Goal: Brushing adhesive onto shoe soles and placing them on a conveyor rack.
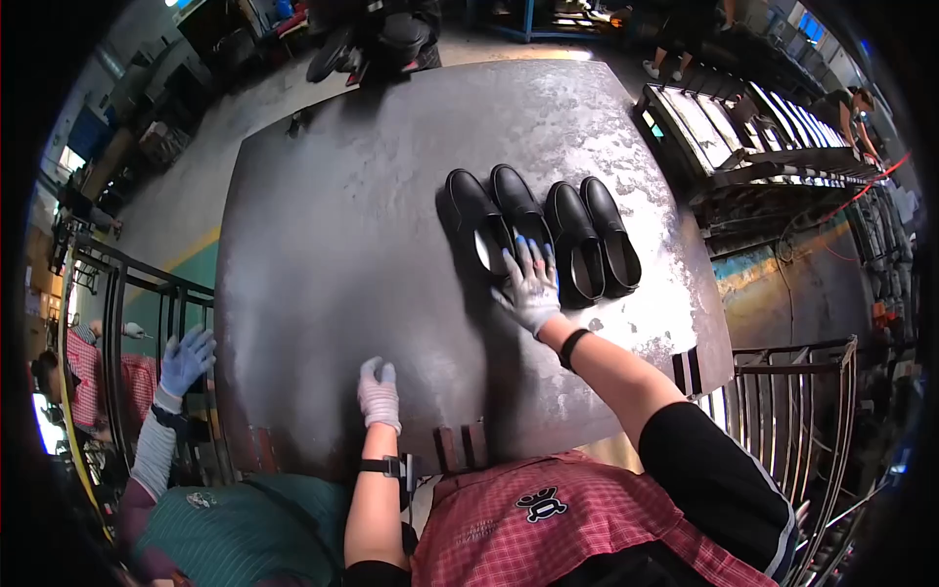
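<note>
Two pairs of black slip-on shoes lie side by side on a large worn metal table, toes pointing away from me. My right hand [533, 289], in a grey-white glove with blue fingertips, reaches over the heel end of the left pair [469, 201]. Its fingers are stretched and spread, covering part of that pair's right shoe [514, 191]; whether they press on it I cannot tell. Just right of this hand is the other pair [602, 220]. My left hand [380, 396], gloved in white, hovers near the table's front edge, fingers loosely apart and holding nothing.
The metal table [323, 245] fills the middle. At my left a co-worker in a green apron [245, 523] raises a gloved hand [186, 362]. Metal racks [797, 367] stand at the right front, with a roller conveyor [773, 161] farther back. Another barred rack [147, 279] is at the left.
</note>
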The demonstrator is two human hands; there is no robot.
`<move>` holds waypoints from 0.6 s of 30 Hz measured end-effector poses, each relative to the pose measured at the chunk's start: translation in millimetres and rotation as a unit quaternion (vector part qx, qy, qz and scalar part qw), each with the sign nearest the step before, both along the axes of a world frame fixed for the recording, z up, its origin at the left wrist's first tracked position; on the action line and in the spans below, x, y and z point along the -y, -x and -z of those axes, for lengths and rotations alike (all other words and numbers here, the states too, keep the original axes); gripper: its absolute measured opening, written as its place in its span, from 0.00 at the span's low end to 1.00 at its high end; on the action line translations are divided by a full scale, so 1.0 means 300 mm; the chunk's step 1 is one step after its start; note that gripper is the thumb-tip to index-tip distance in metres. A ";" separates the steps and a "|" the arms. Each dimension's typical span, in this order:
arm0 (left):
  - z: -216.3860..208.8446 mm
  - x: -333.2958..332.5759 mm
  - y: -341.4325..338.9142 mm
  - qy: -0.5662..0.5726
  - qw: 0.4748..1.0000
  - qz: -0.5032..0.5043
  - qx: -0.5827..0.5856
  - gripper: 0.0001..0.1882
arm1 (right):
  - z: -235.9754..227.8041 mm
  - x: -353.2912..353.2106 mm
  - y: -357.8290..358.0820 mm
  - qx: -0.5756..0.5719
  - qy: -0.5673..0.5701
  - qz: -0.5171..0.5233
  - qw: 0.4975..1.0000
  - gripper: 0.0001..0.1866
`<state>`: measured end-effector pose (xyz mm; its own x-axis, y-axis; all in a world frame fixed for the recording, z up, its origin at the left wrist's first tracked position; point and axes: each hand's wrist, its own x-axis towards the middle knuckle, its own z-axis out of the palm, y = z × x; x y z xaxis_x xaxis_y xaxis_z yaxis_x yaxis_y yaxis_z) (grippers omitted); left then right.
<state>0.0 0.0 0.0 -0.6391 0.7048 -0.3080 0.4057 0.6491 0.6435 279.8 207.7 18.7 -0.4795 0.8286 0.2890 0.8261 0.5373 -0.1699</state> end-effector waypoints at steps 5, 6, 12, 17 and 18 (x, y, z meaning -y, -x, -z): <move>-0.151 -0.224 0.139 -0.097 0.992 -0.040 0.075 0.24 | 0.038 0.371 -0.092 -0.009 0.159 -0.073 0.985 0.41; -0.128 -0.280 0.221 -0.137 0.978 -0.065 0.141 0.28 | 0.064 0.433 -0.107 -0.023 0.175 -0.057 0.983 0.41; -0.271 -0.610 0.424 -0.268 0.888 -0.096 0.360 0.40 | 0.071 0.729 -0.344 0.012 0.289 0.024 0.957 0.43; -0.361 -0.820 0.499 -0.277 0.734 -0.185 0.592 0.38 | 0.052 0.776 -0.446 0.033 0.264 0.037 0.963 0.38; -0.324 -0.819 0.576 -0.278 0.687 -0.137 0.657 0.30 | 0.048 0.775 -0.443 0.022 0.258 0.046 0.965 0.38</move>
<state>-172.7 245.6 97.3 -0.1979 0.8558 -0.4780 -0.8517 0.0912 0.5160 412.7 -24.9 4.2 -0.4004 0.8960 -0.1919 0.8786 0.3159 -0.3581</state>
